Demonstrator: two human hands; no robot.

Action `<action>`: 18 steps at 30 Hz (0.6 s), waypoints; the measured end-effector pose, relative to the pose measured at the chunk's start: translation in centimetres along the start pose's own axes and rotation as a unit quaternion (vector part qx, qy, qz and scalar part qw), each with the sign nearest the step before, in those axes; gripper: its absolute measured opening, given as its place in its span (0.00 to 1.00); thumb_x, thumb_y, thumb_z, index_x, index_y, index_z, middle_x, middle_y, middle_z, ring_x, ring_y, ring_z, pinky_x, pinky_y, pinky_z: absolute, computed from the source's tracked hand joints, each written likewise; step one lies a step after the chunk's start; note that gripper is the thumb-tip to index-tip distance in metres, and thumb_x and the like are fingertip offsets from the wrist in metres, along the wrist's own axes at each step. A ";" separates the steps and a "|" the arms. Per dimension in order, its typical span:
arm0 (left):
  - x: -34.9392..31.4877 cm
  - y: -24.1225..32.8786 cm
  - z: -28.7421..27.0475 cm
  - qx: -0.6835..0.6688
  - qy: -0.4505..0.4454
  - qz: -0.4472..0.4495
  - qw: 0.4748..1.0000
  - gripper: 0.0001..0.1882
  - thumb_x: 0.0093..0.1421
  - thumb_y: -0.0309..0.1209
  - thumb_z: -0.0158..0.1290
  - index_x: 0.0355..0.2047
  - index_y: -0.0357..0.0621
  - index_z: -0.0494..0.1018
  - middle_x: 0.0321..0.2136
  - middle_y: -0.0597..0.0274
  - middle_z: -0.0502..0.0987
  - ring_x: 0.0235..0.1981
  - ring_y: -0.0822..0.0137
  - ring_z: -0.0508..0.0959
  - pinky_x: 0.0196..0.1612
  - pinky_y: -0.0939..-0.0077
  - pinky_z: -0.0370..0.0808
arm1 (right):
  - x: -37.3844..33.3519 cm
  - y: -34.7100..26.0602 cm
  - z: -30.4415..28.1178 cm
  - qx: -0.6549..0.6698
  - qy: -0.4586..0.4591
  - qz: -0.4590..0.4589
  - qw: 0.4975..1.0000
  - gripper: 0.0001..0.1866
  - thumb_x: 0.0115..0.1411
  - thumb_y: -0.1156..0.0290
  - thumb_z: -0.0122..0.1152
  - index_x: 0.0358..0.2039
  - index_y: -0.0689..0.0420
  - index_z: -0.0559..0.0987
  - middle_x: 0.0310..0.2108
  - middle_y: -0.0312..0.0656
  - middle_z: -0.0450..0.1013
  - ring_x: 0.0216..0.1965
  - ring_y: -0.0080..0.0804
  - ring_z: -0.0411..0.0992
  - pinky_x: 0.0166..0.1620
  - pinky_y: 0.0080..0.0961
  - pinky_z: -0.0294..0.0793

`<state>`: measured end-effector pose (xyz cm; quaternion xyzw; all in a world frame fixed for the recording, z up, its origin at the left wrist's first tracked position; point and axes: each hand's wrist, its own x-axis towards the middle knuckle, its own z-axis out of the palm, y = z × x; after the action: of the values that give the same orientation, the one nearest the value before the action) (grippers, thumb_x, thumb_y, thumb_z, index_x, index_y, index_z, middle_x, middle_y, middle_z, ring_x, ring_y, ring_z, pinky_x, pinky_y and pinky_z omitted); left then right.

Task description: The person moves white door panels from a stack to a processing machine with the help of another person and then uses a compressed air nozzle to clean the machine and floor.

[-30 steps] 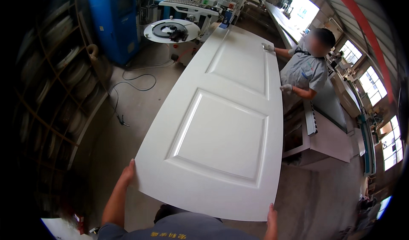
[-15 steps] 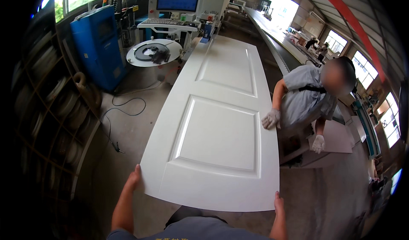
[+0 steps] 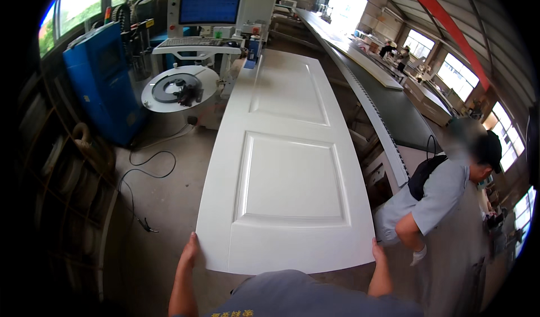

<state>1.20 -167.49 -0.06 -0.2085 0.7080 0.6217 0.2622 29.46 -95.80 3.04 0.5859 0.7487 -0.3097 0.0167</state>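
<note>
A long white door with two raised rectangular panels stretches away from my body, its near edge close to my waist. My left hand grips the left edge near the front corner, thumb on top and the other fingers hidden underneath. On the opposite edge, near the right corner, my right hand holds the door in the same way. The door's far end lies beside a machine, and what bears it there is hidden.
A co-worker in a grey shirt bends at the right, turned away. At the left are a blue cabinet, a round white table, a hose on the floor and a rack. A long machine bed runs along the right.
The co-worker's gloved hand has left the door's right edge, and that person has turned and moved nearer on the right. My view has shifted right; both my hands keep their hold.
</note>
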 end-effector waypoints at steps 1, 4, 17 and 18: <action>0.4 1.3 0.2 -0.024 -0.015 -0.006 1.000 0.43 0.65 0.62 0.33 0.61 0.30 0.60 0.60 0.45 0.64 0.62 0.55 0.63 0.62 0.66 0.59 | 0.8 -0.8 0.4 0.007 0.014 -0.040 0.999 0.51 0.59 0.30 0.39 0.58 0.72 0.65 0.62 0.62 0.59 0.66 0.52 0.55 0.66 0.39 0.52; 3.6 1.3 0.2 -0.080 -0.043 0.026 0.996 0.43 0.66 0.61 0.33 0.62 0.31 0.59 0.61 0.48 0.64 0.62 0.56 0.63 0.63 0.66 0.58 | 2.8 -4.6 1.0 -0.035 0.010 0.020 0.999 0.50 0.60 0.30 0.38 0.58 0.71 0.66 0.61 0.62 0.60 0.65 0.53 0.55 0.66 0.39 0.52; 11.3 10.0 2.5 -0.164 -0.069 0.007 0.984 0.41 0.67 0.60 0.32 0.62 0.32 0.59 0.62 0.52 0.64 0.62 0.63 0.64 0.64 0.72 0.55 | 12.7 -13.8 3.8 -0.022 0.070 0.005 0.997 0.47 0.63 0.34 0.38 0.49 0.75 0.72 0.51 0.63 0.70 0.56 0.56 0.67 0.57 0.40 0.64; 12.4 10.1 2.6 -0.170 -0.066 0.002 0.983 0.41 0.67 0.59 0.32 0.62 0.31 0.59 0.62 0.52 0.64 0.61 0.63 0.64 0.64 0.73 0.55 | 13.5 -14.7 3.8 -0.021 0.072 0.003 0.997 0.47 0.63 0.34 0.38 0.49 0.75 0.72 0.51 0.63 0.70 0.56 0.55 0.67 0.57 0.40 0.64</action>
<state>-14.40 -163.09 -0.39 -0.2071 0.5736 0.7460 0.2677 10.89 -87.77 1.24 0.6088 0.7524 -0.2504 -0.0241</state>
